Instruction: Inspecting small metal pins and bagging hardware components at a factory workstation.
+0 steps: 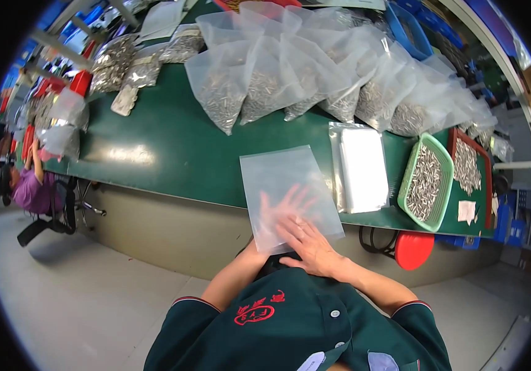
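A translucent plastic bag (281, 173) lies at the table's front edge, its near end hanging over toward my body. My left hand (278, 213) shows through the plastic with fingers spread; whether it is inside the bag or under it I cannot tell. My right hand (308, 246) rests on the bag's near part, its fingers stretched out over the plastic and partly over the left hand. Just right of the bag lies a stack of flat clear bags (363, 170).
A green basket (445, 201) of small metal pins and a red-brown tray (487, 185) of metal parts stand at the right. Filled plastic bags (262, 93) line the back. A red stool (414, 250) is below the edge; a person (35, 188) sits far left.
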Demonstrator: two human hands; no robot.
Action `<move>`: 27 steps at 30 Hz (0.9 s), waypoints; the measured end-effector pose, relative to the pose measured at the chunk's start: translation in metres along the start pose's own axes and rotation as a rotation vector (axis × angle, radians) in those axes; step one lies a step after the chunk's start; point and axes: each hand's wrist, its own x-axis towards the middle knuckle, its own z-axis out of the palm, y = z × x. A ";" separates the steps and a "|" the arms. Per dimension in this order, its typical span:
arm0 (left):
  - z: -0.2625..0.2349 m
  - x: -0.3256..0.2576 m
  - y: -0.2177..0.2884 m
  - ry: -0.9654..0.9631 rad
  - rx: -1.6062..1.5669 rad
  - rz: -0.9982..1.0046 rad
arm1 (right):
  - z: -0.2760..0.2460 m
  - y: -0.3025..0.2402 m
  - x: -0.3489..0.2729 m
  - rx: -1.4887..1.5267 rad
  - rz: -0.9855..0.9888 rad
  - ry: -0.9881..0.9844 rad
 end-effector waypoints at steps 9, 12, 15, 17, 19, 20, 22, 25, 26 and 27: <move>-0.033 0.025 0.024 0.040 -0.105 -0.057 | 0.013 0.049 0.007 -0.124 0.013 0.144; -0.028 0.021 0.027 0.186 -0.151 -0.034 | 0.013 0.052 0.014 -0.123 0.006 0.081; -0.023 0.009 0.027 0.181 -0.091 -0.002 | 0.017 0.050 0.015 -0.170 -0.032 0.082; -0.018 -0.002 0.019 0.205 -0.042 0.026 | 0.020 0.046 0.011 -0.184 -0.056 0.059; -0.008 -0.010 0.013 0.237 -0.004 0.039 | 0.019 0.041 0.009 -0.157 -0.092 0.084; -0.003 -0.014 0.011 0.271 0.032 0.045 | 0.017 0.039 0.008 -0.133 -0.119 0.109; 0.007 -0.020 0.004 0.296 0.040 0.074 | 0.010 0.034 0.006 -0.121 -0.157 0.105; 0.013 -0.031 -0.006 0.304 0.080 0.101 | 0.006 0.034 -0.001 -0.118 -0.199 0.085; 0.012 -0.035 -0.010 0.288 0.109 0.102 | 0.005 0.034 -0.003 -0.124 -0.206 0.065; 0.008 -0.038 -0.011 0.284 0.117 0.109 | 0.001 0.031 -0.004 -0.124 -0.216 0.071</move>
